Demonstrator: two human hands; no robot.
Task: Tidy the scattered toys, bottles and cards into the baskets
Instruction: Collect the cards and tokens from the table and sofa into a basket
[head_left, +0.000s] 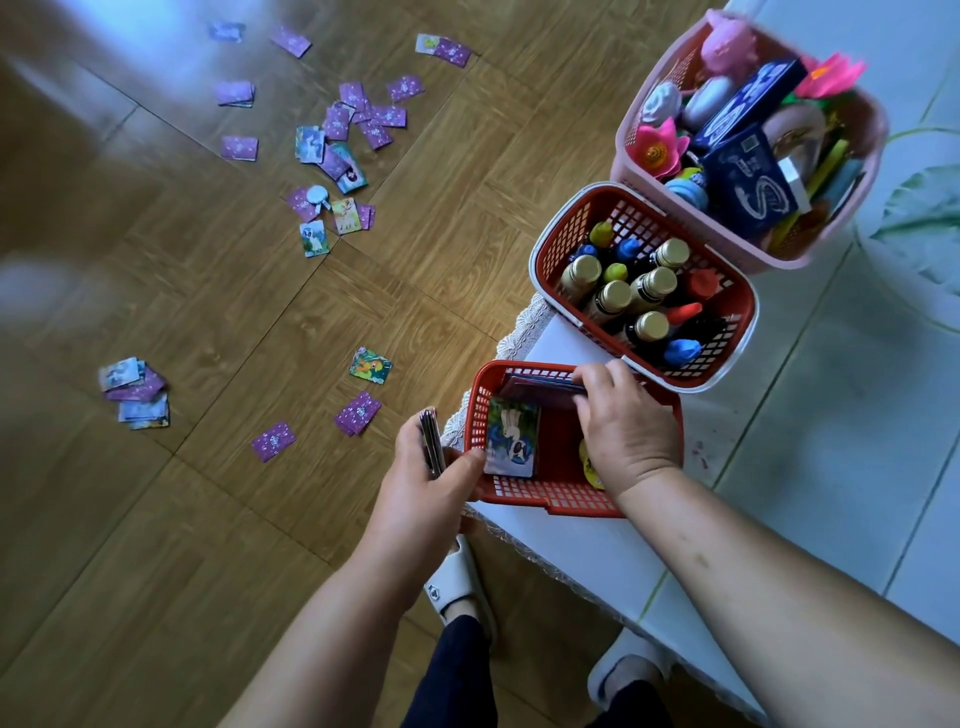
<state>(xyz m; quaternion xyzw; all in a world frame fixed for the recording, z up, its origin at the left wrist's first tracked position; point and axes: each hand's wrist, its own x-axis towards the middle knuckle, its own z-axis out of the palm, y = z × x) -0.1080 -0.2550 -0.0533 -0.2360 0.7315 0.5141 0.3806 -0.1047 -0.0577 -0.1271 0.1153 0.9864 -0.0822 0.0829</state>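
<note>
Head view: left hand (423, 470) grips a card stack (431, 441) just beside the small red basket (545, 499) at the tabletop (597, 551) left edge; right hand (626, 421) grasps cards (540, 388) inside it.

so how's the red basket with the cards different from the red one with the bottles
The card basket is smaller and all red; the bottle basket is bigger, with a white rim. The card basket holds a few cards, some gripped by the right hand; the bottle basket is packed with upright bottles and no hand touches it. Both are red plastic mesh.
</note>
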